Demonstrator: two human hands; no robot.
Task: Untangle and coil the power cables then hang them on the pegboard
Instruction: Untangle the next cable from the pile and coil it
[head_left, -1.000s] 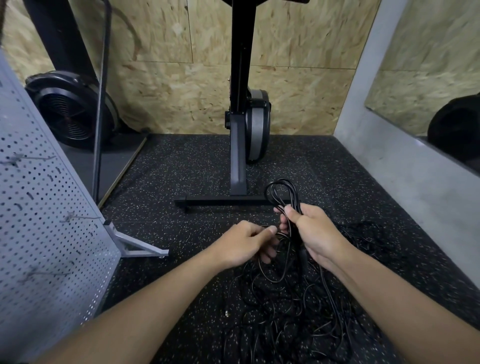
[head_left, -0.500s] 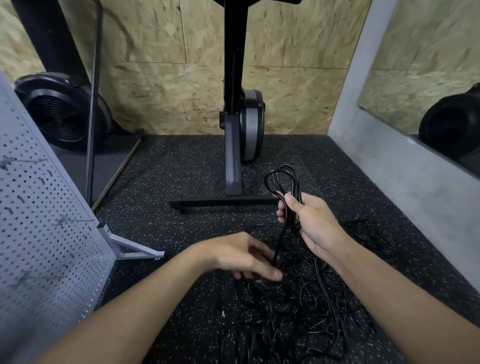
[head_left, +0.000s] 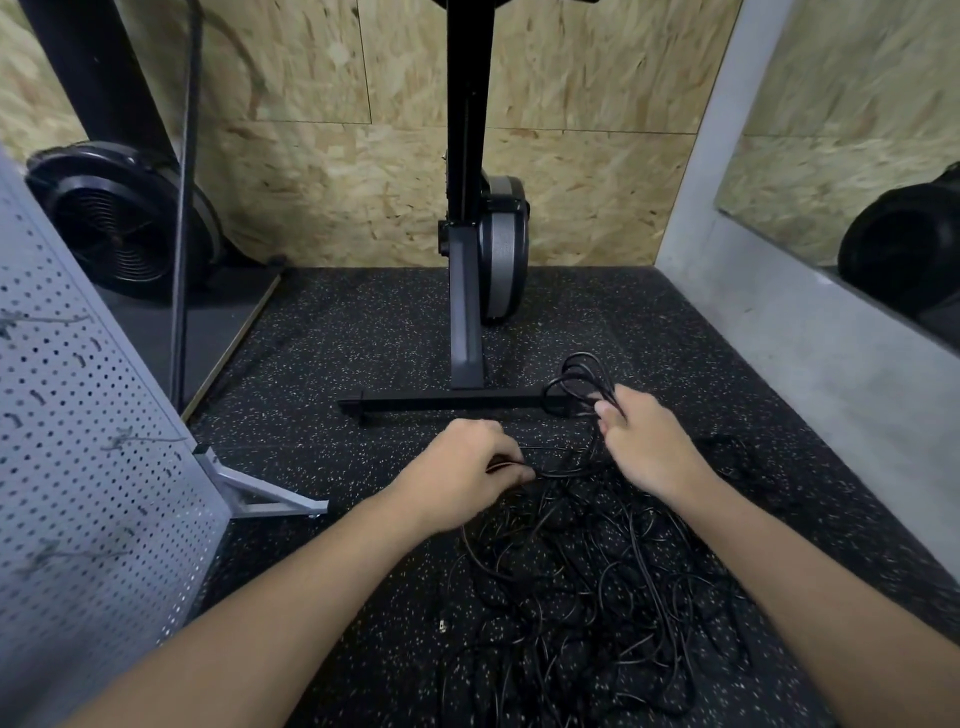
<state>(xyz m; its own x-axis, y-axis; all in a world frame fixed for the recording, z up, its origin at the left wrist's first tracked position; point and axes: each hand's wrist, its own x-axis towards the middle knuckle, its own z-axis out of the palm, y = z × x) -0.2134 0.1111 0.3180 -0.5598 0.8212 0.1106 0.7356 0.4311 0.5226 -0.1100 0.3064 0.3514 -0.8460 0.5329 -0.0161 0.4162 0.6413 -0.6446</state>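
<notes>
The right hand (head_left: 649, 447) gripped the coil (head_left: 579, 382) at one o'clock; the left hand (head_left: 462, 470) pinched a strand (head_left: 550, 472) over the tangle (head_left: 597, 597) on the floor (head_left: 363, 353) at six. Limp, light, snag-prone: probably best taken near the coil.

Black machine stand (head_left: 464, 312) rises ahead of me; chipboard wall (head_left: 597, 182) behind it; fan wheel (head_left: 119, 223) to its left; mirror (head_left: 831, 130) right.

**Hands in the cable tangle**

The right hand (head_left: 649, 447) grips a small coil of loops (head_left: 579, 382) above the black cable tangle (head_left: 587, 587) on the speckled floor (head_left: 363, 338). The left hand (head_left: 462, 473) pinches 1 strand. A grey pegboard (head_left: 88, 467) stands at left.
</notes>
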